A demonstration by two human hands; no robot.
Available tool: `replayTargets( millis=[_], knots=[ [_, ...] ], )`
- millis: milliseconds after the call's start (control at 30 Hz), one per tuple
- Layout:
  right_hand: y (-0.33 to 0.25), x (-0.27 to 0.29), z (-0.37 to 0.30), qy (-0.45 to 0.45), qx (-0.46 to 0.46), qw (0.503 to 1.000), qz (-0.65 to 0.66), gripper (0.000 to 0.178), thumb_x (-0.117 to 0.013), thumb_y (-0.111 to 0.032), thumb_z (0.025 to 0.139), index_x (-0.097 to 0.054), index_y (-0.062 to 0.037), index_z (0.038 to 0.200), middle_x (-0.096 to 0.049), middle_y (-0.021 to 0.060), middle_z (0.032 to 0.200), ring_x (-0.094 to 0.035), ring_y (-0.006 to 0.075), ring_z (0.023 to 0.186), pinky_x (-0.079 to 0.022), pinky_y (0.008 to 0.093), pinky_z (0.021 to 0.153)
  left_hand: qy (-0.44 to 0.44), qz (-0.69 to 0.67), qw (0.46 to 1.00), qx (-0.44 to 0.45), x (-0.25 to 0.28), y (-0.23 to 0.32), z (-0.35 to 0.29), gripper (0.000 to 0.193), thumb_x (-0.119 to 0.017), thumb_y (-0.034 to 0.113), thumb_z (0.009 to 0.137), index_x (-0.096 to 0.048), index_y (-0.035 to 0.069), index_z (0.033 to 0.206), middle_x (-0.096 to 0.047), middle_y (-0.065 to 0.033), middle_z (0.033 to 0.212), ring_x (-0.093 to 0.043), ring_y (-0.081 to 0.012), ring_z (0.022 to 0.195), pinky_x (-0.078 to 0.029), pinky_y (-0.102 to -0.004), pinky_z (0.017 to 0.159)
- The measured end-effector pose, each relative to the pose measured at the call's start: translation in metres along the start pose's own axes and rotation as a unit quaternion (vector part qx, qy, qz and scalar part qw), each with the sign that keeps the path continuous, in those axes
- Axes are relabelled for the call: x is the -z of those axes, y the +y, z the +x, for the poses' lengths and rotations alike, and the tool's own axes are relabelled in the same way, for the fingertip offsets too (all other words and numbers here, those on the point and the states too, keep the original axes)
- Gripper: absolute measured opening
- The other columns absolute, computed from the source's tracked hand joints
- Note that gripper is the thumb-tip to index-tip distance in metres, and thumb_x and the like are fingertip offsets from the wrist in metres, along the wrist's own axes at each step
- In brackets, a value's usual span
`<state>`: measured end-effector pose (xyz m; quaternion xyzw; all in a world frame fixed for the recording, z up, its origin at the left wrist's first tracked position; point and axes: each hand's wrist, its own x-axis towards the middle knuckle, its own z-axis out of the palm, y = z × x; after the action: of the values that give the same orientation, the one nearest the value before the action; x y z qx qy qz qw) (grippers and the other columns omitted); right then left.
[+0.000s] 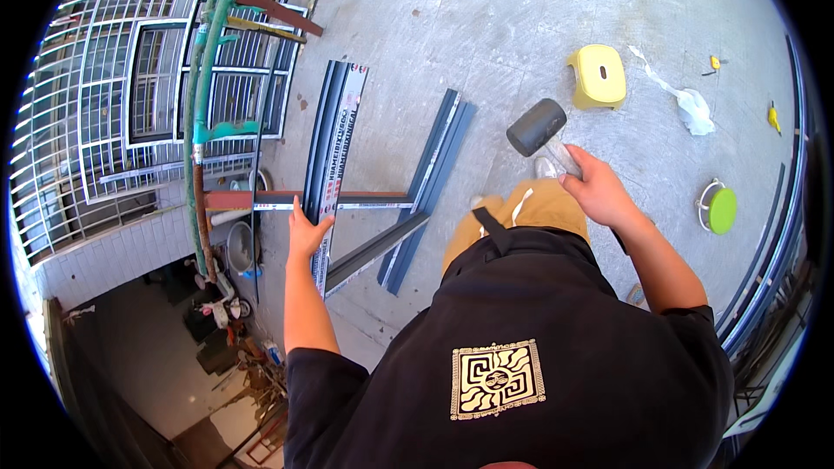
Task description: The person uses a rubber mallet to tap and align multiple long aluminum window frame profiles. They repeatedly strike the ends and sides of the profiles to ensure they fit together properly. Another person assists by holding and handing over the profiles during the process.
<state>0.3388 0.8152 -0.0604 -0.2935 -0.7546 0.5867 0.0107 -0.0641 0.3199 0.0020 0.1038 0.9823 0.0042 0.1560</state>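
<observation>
My right hand (598,188) is closed around the pale handle of a rubber mallet (536,127). Its black cylindrical head is raised above the floor, in front of my right side. To the left, my left hand (307,233) grips the near part of a long dark grey metal profile (322,135) that has a printed protective strip along it. The thumb lies across the profile and the fingers are at its left side. Thinner grey bars (375,252) run from this profile to a second long profile (427,182) on the right, making a frame.
A yellow plastic stool (599,76) stands beyond the mallet. A white plastic bag (695,111) and a green-topped round stool (720,210) are to the right. Green scaffold-like poles (202,95) and window frames (156,82) line the left. Long profiles (764,269) lie along the right edge.
</observation>
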Motion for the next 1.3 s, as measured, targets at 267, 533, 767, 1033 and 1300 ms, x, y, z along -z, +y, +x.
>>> replayTargets(
  millis=[267,533,767,1033,1300],
  knots=[
    [-0.045,0.025,0.08,-0.102,-0.079,0.988,0.085,0.048,-0.064,-0.017,0.102,-0.058,-0.0048,0.147,-0.074,0.0203,0.101,-0.072,0.035,0.087,-0.056,0.0445,0.084,-0.045,-0.01,0.999,-0.027,0.014,0.073,0.043,0.127,-0.096,0.044,0.074,-0.024,-0.003,0.168,-0.039,-0.0325,0.162,-0.043,-0.0467,0.151,-0.039,-0.0498,0.125],
    [-0.08,-0.024,0.175,-0.112,-0.041,0.989,0.085,0.042,-0.064,-0.026,0.104,-0.064,-0.0066,0.142,-0.073,0.018,0.102,-0.071,0.0327,0.093,-0.054,0.0428,0.087,-0.047,-0.035,0.992,-0.107,0.024,0.135,0.091,0.124,-0.096,0.041,0.074,-0.025,-0.004,0.166,-0.043,-0.0309,0.162,-0.042,-0.0445,0.152,-0.036,-0.0485,0.127],
    [-0.102,-0.082,0.273,-0.128,-0.028,0.989,0.061,0.041,-0.064,-0.027,0.104,-0.066,-0.0075,0.14,-0.072,0.0204,0.098,-0.071,0.0368,0.092,-0.054,0.0455,0.085,-0.077,-0.058,0.994,-0.042,0.029,0.157,0.097,0.11,-0.093,0.036,0.075,-0.033,-0.004,0.158,-0.052,-0.0323,0.151,-0.053,-0.0473,0.139,-0.045,-0.0506,0.116],
    [-0.123,-0.131,0.367,-0.136,0.013,0.991,0.011,0.041,-0.066,-0.032,0.103,-0.068,-0.0103,0.137,-0.073,0.0232,0.09,-0.073,0.0422,0.086,-0.054,0.0496,0.078,-0.082,-0.069,0.994,-0.033,0.035,0.164,0.099,0.101,-0.092,0.026,0.074,-0.036,0.002,0.154,-0.058,-0.0278,0.141,-0.06,-0.0456,0.129,-0.049,-0.0508,0.11],
    [-0.137,-0.153,0.374,-0.158,0.034,0.987,-0.009,0.04,-0.067,-0.029,0.104,-0.065,-0.0128,0.14,-0.072,0.0226,0.087,-0.072,0.0433,0.085,-0.054,0.0518,0.077,-0.091,-0.059,0.994,-0.009,0.037,0.157,0.099,0.1,-0.092,0.024,0.071,-0.038,0.006,0.153,-0.062,-0.0263,0.135,-0.064,-0.0466,0.122,-0.053,-0.0531,0.103]
  ],
)
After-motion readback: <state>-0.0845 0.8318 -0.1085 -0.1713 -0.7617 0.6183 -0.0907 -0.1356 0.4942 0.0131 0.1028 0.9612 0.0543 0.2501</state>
